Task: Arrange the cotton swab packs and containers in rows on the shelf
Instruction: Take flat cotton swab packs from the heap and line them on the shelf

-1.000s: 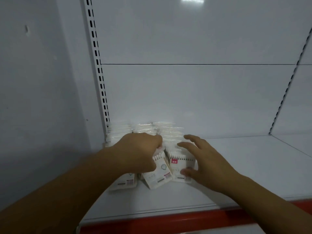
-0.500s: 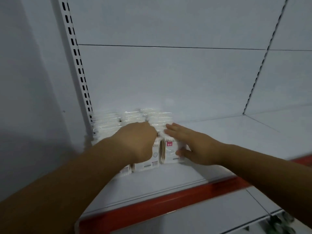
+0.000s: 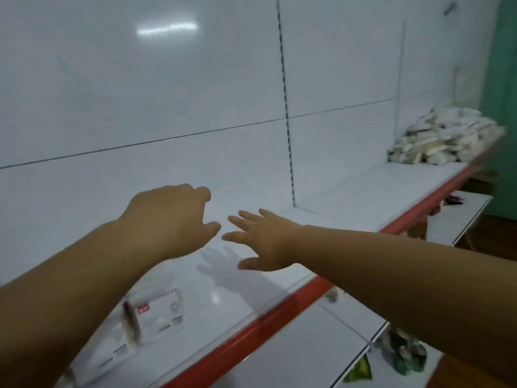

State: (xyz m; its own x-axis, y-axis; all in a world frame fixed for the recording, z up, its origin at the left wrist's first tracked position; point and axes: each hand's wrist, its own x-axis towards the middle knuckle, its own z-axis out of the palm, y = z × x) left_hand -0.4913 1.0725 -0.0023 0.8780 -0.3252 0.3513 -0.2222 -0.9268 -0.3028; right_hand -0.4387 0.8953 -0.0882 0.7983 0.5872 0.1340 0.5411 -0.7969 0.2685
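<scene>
Risk 1: arranged cotton swab packs (image 3: 159, 315) are standing on edge at 7 o'clock, near the shelf's red front strip (image 3: 279, 312) and partly hidden under the left forearm. If the forearm were to drop or sweep back, it could be tipping the front pack over the lip.

Risk 2: the unsorted pile of swab packs (image 3: 444, 135) is lying heaped at 2 o'clock, well apart from the hands. A loose heap is likely to be shedding packs onto the lower shelf (image 3: 293, 354) if pulled at from the side.

Left hand (image 3: 170, 219) is hovering at centre, fingers loosely curled, holding nothing. Right hand (image 3: 265, 242) is hovering just beside it, fingers spread wide, palm down, empty; its shadow is falling on the shelf (image 3: 349, 197).

Surface: white, glossy metal, reflecting a ceiling light; probably slippery for film-wrapped packs. A slotted upright (image 3: 285, 107) is dividing the white back panel at 12 o'clock. A green wall (image 3: 503, 79) is showing at 3 o'clock. Blurred green packets (image 3: 361, 371) are lying below at 5 o'clock.
</scene>
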